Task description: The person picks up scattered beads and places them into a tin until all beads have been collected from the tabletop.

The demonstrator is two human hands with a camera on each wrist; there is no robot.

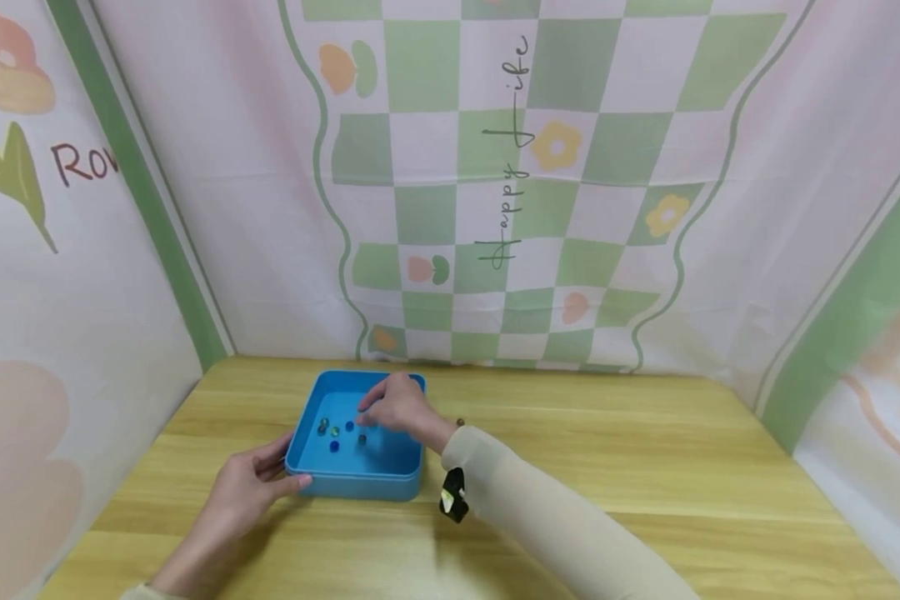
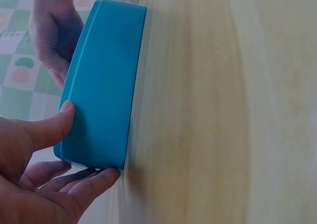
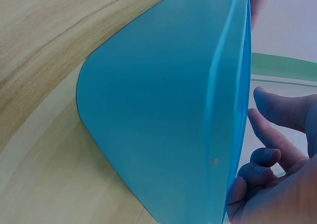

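A shallow, open blue plastic box (image 1: 360,487) sits on the wooden table with several small glass marbles (image 1: 334,447) inside, some deep blue, others clear or brownish. My left hand (image 1: 243,487) holds the box by its near left corner. In the left wrist view, the thumb (image 2: 65,112) lies on the front wall and the fingers (image 2: 99,184) bear against the side. Above the right part of the box hovers my right hand (image 1: 399,406). Seen from the right wrist, its thumb (image 3: 277,107) and index finger stand apart with nothing visible between them; the other fingers are curled.
One brown marble (image 1: 461,422) lies outside the box, just beyond my right cuff. The wooden table (image 1: 607,467) stretches to the right. A patterned cloth (image 1: 510,192) hangs behind its far edge, with further printed cloth at both sides. A black strap device (image 1: 453,496) is on my right sleeve.
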